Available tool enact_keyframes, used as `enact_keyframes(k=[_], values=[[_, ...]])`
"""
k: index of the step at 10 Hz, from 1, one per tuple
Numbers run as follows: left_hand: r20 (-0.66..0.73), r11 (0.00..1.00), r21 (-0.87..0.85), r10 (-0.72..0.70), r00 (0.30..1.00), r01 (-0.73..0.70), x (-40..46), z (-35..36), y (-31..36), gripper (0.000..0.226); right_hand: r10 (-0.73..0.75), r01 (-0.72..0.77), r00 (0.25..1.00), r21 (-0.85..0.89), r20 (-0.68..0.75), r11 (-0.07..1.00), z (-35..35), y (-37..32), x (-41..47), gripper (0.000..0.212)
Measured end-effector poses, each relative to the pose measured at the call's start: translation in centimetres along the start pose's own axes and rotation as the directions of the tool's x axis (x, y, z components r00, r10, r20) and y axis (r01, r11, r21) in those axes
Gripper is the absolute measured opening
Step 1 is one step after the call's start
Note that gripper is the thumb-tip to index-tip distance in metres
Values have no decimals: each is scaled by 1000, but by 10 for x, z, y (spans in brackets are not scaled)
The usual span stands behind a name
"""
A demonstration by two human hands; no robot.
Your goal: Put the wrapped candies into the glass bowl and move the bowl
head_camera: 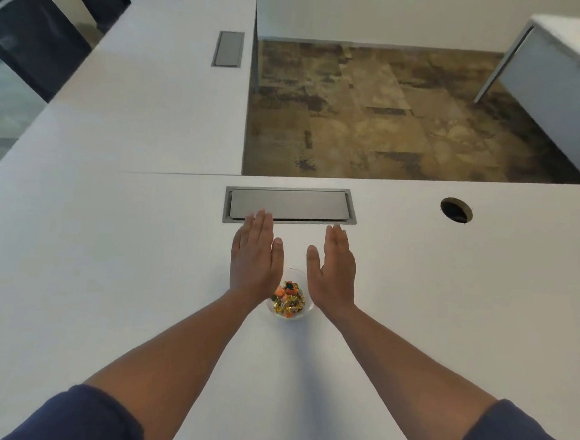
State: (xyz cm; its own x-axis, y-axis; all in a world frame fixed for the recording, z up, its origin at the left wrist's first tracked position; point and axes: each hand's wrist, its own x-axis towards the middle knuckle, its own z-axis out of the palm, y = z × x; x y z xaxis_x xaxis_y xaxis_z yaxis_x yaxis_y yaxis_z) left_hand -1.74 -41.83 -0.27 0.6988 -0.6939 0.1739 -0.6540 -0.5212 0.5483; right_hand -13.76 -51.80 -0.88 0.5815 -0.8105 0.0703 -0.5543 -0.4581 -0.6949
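A small glass bowl [304,314] stands on the white table [106,275], between my two wrists. Several wrapped candies [289,298] in gold, orange and dark wrappers lie piled inside it. My left hand [255,255] is stretched out flat above the table, just left of and beyond the bowl, fingers extended. My right hand [334,267] is held the same way to the right of the bowl, palm facing inward. Neither hand touches the bowl or holds anything. My left wrist covers part of the bowl's left rim.
A grey cable hatch [288,204] is set into the table just beyond my fingertips. A round cable hole [455,210] lies at the far right. The table's far edge drops to a patterned floor [375,115]. Another white desk [154,73] joins on the left.
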Motion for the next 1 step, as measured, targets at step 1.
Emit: enact_keyframes(k=[1], values=[[-94,986,96,142,985,-133,25,-47,29,62,-188,175,977,-127,-98,976,-33,-41,23,69]])
